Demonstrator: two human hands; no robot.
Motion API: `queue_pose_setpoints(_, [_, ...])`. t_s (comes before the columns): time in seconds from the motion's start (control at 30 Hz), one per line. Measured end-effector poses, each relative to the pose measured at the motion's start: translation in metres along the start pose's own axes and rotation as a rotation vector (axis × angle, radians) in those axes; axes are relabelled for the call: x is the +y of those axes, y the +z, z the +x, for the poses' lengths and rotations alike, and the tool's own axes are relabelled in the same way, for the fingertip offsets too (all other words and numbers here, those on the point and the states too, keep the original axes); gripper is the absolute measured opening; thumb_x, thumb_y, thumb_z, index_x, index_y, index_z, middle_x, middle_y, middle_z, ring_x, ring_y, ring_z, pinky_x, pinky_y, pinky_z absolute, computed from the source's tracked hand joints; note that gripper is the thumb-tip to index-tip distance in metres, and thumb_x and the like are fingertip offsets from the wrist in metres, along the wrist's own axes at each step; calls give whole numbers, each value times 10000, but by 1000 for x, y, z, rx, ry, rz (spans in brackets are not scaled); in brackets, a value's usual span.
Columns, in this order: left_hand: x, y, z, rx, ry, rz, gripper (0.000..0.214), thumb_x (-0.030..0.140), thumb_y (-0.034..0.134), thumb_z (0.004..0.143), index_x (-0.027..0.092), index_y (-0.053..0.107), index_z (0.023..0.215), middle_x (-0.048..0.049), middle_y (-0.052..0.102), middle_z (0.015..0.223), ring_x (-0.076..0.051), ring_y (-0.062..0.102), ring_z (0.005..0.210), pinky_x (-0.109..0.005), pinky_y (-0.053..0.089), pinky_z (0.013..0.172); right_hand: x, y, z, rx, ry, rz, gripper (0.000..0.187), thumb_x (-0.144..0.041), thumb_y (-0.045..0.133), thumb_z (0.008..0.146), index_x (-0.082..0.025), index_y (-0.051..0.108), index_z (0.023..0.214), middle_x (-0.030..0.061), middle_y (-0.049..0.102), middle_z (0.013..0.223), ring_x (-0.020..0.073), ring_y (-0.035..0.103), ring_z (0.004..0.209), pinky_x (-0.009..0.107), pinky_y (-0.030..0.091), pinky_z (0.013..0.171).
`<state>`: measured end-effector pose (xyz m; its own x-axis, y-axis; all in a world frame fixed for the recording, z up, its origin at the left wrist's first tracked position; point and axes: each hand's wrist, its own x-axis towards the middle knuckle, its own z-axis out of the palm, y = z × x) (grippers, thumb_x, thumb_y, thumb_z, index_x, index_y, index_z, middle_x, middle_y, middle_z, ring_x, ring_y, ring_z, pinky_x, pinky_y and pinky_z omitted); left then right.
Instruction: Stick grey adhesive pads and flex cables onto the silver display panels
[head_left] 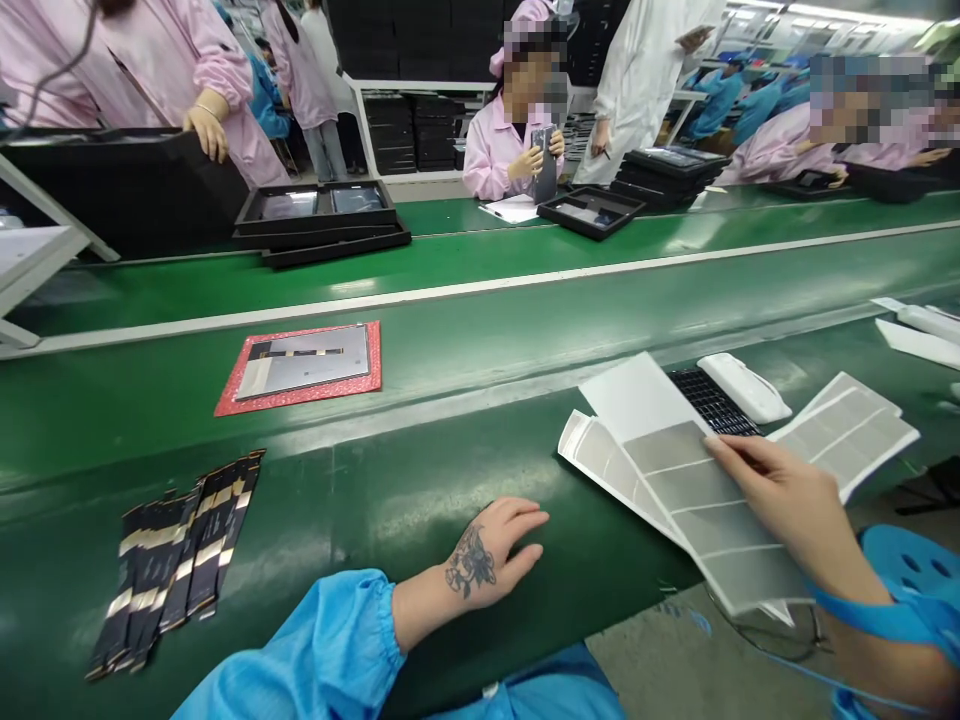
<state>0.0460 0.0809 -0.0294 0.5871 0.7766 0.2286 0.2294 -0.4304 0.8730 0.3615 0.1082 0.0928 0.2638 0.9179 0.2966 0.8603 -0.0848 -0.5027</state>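
Observation:
My left hand (pixel 491 552) lies on the green bench (pixel 420 470) with its fingers apart, holding nothing. At the right, my right hand (pixel 795 500) pinches the edge of a sheet of grey film stickers (pixel 701 490) divided by pale lines. Below that sheet lie more white-backed sheets (pixel 600 455), one with a curled end. Another pair of sticker sheets (pixel 840 425) rests to the right, partly behind my right hand. Left of my left hand is a fanned pile of black flex cables (pixel 180 560) with gold-coloured bands.
A display panel (pixel 307 365) with a flex strip lies on a red bubble-wrap sheet (pixel 375 375). Behind the sticker sheets are a white rounded device (pixel 742 388) and a black grid tray (pixel 712 400). Black trays (pixel 322 215) and co-workers line the far side. A blue stool (pixel 911 560) stands lower right.

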Motion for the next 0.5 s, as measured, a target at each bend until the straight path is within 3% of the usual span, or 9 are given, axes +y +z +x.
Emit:
queue_pose_setpoints(0.1, [11,-9,3,101,-173,-438,615,492,648,813,239,514,1357,-130,568,1341,-277,538,1225,-467,435,1047,-59,4,-5,-57,32,131,415,-616,576,769,-221,703,769,87,725,805,253,657,705,367,500,613])
queue_pose_setpoints(0.2, [24,-28,6,246,-275,-875,870,625,764,631,200,526,1352,-158,583,1323,-329,550,1206,-468,470,994,-112,48,-11,-226,-15,406,396,-602,619,734,-214,696,745,57,706,762,227,636,714,336,496,631])
queue_pose_setpoints(0.37, [30,-74,-4,731,-575,-994,605,423,890,532,101,719,1015,-138,734,1004,-306,668,971,-423,491,928,-170,139,-29,-835,171,930,432,-595,724,648,-176,695,753,26,666,714,169,589,667,286,475,602])
queue_pose_setpoints(0.43, [23,-86,-14,813,-603,-1035,564,391,904,504,90,736,951,-130,746,926,-285,688,872,-412,515,867,-178,158,-33,-1012,201,1009,428,-569,761,624,-169,701,765,26,670,737,164,602,685,284,491,620])
queue_pose_setpoints(0.5, [14,-90,-23,816,-595,-1093,541,373,906,502,82,742,927,-123,748,875,-262,691,800,-402,527,819,-178,167,-33,-1168,232,1050,397,-510,812,594,-165,709,762,18,670,738,145,605,687,270,495,638])
